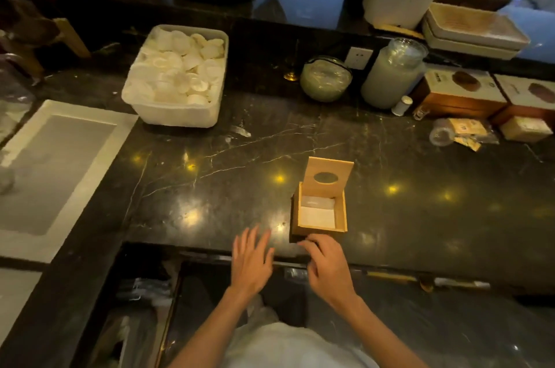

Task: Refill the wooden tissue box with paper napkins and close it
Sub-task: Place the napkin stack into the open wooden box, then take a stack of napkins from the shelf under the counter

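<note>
Both hands are empty: left hand (251, 259) spread flat, right hand (326, 262) curled loosely by the wooden tissue box (319, 228). Napkins (317, 213) lie inside; lid (329, 176) upright, so closing remains.

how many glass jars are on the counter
2: a round squat jar by the wall socket, and a tall jar just right of it. Others may be hidden in the dark clutter at the back.

Bare forearms, no sleeves; white garment (288, 346) on the torso.
</note>
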Demonstrator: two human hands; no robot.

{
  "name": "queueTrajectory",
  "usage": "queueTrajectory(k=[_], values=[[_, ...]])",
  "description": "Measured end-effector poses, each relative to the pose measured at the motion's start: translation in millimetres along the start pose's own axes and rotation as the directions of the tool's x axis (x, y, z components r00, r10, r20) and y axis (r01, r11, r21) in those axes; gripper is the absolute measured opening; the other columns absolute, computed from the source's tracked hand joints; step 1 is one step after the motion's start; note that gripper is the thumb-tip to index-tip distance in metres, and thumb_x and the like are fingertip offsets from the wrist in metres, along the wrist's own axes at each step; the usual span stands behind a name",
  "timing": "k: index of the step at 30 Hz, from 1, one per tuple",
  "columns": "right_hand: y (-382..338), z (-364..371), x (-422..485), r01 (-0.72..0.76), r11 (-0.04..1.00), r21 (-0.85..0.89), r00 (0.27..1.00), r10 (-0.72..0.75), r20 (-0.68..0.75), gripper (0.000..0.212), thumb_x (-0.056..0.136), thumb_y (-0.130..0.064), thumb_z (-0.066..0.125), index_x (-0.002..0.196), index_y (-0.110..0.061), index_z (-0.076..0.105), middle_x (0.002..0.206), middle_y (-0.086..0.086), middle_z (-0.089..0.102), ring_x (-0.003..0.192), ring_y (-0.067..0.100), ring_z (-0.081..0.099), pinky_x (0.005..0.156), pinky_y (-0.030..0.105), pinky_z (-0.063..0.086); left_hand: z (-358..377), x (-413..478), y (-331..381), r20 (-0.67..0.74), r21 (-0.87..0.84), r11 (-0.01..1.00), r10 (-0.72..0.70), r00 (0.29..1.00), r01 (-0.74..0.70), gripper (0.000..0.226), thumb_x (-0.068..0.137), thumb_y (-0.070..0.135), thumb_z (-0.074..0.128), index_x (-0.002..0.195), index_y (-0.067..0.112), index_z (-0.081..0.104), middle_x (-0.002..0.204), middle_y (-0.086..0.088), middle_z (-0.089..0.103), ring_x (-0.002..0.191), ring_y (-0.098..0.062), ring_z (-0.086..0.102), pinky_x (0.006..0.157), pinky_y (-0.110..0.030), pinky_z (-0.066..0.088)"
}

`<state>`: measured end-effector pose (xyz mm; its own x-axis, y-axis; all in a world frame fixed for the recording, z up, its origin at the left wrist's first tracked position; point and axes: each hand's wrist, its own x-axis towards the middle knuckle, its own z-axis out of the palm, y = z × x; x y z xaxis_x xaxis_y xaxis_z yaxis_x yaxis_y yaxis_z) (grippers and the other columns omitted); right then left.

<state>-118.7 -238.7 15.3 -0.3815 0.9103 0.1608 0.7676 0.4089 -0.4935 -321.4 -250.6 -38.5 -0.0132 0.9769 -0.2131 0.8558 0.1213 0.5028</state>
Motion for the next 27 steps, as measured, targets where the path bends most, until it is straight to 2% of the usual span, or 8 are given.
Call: queueTrajectory(k=[3, 5, 8, 10, 13, 18, 22, 27], values=[[15.2, 20.2, -22.8, -0.052, 0.991, -0.125, 0.964, 0.083, 0.254, 0.059, 0.086, -0.018, 0.053, 0.144, -0.022, 0.043, 0.149, 0.006, 0.044, 0.141, 0.025, 0.036, 0.111, 0.047, 0.039, 10.0, -41.6, -32.3, 0.055, 0.209, 0.978, -0.004, 0.998, -0.008, 0.071, 0.091, 0.036, 0.047, 0.155, 0.037, 0.014, 0.164, -0.001, 0.000, 0.152, -0.031, 0.004, 0.120, -0.052, 0.000], [25.0, 30.9, -34.9, -0.045, 0.965, -0.258, 0.880, 0.161, 0.448, 0.076, 0.090, -0.029, 0.053, 0.155, -0.027, 0.012, 0.164, 0.008, 0.015, 0.151, 0.034, 0.007, 0.120, 0.054, 0.020, 9.9, -66.3, -38.0, 0.093, 0.274, 0.961, -0.070, 0.993, 0.042, 0.079, 0.090, 0.033, 0.052, 0.155, 0.036, 0.007, 0.163, -0.002, -0.011, 0.152, -0.033, -0.005, 0.120, -0.057, 0.002], [24.8, 38.6, -45.4, -0.020, 0.933, -0.360, 0.810, 0.226, 0.540, 0.088, 0.092, -0.040, 0.049, 0.152, -0.030, -0.015, 0.165, 0.009, -0.012, 0.149, 0.038, -0.015, 0.121, 0.054, 0.000, 8.8, -104.4, -30.8, 0.096, 0.327, 0.921, -0.256, 0.962, 0.212, 0.074, 0.096, 0.036, 0.044, 0.156, 0.031, 0.003, 0.165, -0.010, -0.011, 0.152, -0.035, -0.010, 0.121, -0.055, 0.000], [10.5, 41.2, -51.6, -0.035, 0.949, -0.315, 0.820, 0.207, 0.533, 0.081, 0.094, -0.042, 0.047, 0.155, -0.031, -0.004, 0.165, 0.009, -0.008, 0.150, 0.037, -0.012, 0.120, 0.054, 0.000, 9.3, -136.4, -29.3, 0.032, 0.318, 0.899, -0.328, 0.944, 0.301, 0.069, 0.099, 0.037, 0.041, 0.157, 0.028, 0.005, 0.166, -0.012, -0.003, 0.152, -0.034, -0.007, 0.122, -0.053, 0.000], [-23.1, 48.5, -69.3, 0.094, 0.961, -0.259, 0.827, 0.070, 0.558, 0.072, 0.095, -0.045, 0.046, 0.156, -0.029, 0.011, 0.165, 0.009, 0.000, 0.151, 0.035, -0.009, 0.121, 0.053, 0.002, 8.9, -188.1, -35.1, -0.052, 0.325, 0.864, -0.390, 0.920, 0.384, 0.063, 0.100, 0.038, 0.040, 0.156, 0.024, 0.015, 0.165, -0.013, 0.009, 0.153, -0.033, -0.001, 0.122, -0.053, 0.000], [-81.5, 71.6, -106.3, 0.150, 0.971, -0.187, 0.772, 0.003, 0.636, 0.076, 0.093, -0.053, 0.047, 0.156, -0.032, 0.010, 0.165, 0.009, -0.003, 0.150, 0.034, -0.013, 0.121, 0.053, -0.001, -4.0, -255.1, -53.9, -0.066, 0.421, 0.798, -0.447, 0.892, 0.431, 0.062, 0.099, 0.046, 0.039, 0.154, 0.024, 0.024, 0.165, -0.014, 0.010, 0.152, -0.035, -0.008, 0.112, -0.057, -0.023], [-117.8, 82.5, -121.3, 0.184, 0.971, -0.151, 0.740, -0.036, 0.671, 0.074, 0.094, -0.056, 0.044, 0.156, -0.031, 0.012, 0.165, 0.009, 0.006, 0.152, 0.031, -0.002, 0.123, 0.051, 0.002, -14.7, -280.4, -87.0, -0.037, 0.370, 0.820, -0.457, 0.889, 0.437, 0.062, 0.098, 0.046, 0.044, 0.153, 0.024, 0.029, 0.165, -0.012, 0.013, 0.152, -0.035, -0.001, 0.119, -0.058, -0.008], [-146.4, 96.3, -110.0, 0.074, 0.989, -0.125, 0.736, 0.031, 0.676, 0.074, 0.092, -0.061, 0.045, 0.154, -0.029, 0.021, 0.161, 0.007, 0.027, 0.149, 0.026, 0.021, 0.121, 0.049, 0.016, -36.0, -283.4, -123.8, -0.018, 0.325, 0.854, -0.423, 0.906, 0.406, 0.060, 0.100, 0.045, 0.042, 0.154, 0.024, 0.026, 0.165, -0.011, 0.014, 0.152, -0.034, 0.005, 0.122, -0.054, 0.003]])
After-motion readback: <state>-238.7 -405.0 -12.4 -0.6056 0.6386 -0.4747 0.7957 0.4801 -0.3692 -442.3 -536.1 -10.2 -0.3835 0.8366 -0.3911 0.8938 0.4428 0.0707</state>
